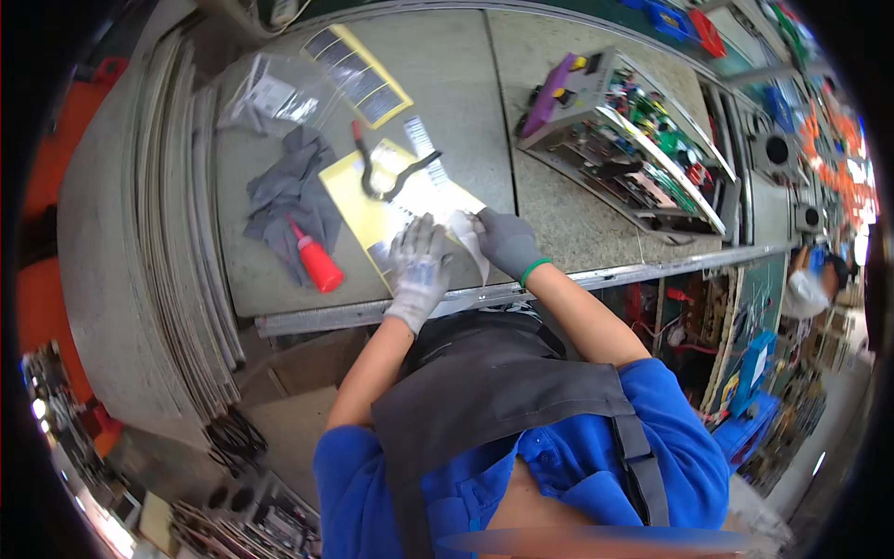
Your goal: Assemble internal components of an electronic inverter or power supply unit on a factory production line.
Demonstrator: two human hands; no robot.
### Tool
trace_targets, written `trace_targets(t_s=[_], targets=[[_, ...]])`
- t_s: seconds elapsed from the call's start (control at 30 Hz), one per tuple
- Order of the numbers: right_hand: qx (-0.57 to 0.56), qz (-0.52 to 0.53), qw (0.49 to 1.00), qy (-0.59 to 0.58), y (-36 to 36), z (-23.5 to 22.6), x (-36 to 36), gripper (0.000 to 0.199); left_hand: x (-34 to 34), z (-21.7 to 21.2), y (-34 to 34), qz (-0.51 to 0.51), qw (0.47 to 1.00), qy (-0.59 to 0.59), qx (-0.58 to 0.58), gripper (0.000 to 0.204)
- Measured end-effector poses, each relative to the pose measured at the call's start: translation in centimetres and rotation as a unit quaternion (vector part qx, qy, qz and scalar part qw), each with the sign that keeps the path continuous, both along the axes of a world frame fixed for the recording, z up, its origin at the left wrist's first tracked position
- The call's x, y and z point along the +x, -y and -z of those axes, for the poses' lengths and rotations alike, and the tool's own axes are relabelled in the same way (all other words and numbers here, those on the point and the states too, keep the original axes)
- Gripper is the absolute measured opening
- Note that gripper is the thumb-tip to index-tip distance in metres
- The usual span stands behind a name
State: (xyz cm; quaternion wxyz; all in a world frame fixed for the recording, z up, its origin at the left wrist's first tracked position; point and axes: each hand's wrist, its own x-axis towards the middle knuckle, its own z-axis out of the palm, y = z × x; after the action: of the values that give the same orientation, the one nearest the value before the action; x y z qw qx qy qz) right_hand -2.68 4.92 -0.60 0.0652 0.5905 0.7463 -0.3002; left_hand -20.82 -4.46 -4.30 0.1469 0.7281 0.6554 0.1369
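My left hand (421,268), in a pale grey glove, lies with its fingers stretched out flat on a yellow label sheet (346,184). Beside it my right hand (510,244), in a dark grey glove with a green cuff, pinches a whitish, curling piece of film or paper (472,244) at the sheet's right edge. Glare hides part of the sheet. Dark-handled pliers (377,189), spread apart, rest on the sheet beyond my hands. A narrow strip of white labels (419,140) sticks out past them. To the left, a red squeeze bottle (319,266) lies on a crumpled grey cloth (296,182).
A clear plastic bag (270,101) and a second yellow label sheet (358,74) lie farther back. An open metal housing with circuit boards (643,140) stands right. Grey boards (149,233) flank the left; a metal rail (596,277) edges the table. A person (808,291) is far right.
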Motion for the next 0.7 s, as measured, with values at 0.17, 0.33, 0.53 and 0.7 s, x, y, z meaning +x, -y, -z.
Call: trace_targets(t_s=[0.17, 0.33, 0.53, 0.7], targets=[[-0.022, -0.056, 0.997, -0.052, 0.7, 1.0, 0.2, 0.035, -1.2, 0.9, 1.5, 0.01, 0.999, 0.031, -0.008, 0.061], [-0.048, 0.018, 0.989, -0.141, 1.8, 2.5, 1.1, 0.037, -1.7, -0.5, 0.0, 0.05, 0.997, -0.041, -0.029, 0.05], [-0.069, 0.044, 0.949, -0.303, 1.7, 5.7, 4.4, 0.041, -1.4, -2.0, -2.3, 0.089, 0.992, -0.062, -0.071, 0.033], [-0.14, 0.029, 0.916, -0.375, 1.6, 7.4, 7.4, 0.034, -1.7, -1.0, -5.3, 0.195, 0.928, -0.268, -0.17, 0.042]])
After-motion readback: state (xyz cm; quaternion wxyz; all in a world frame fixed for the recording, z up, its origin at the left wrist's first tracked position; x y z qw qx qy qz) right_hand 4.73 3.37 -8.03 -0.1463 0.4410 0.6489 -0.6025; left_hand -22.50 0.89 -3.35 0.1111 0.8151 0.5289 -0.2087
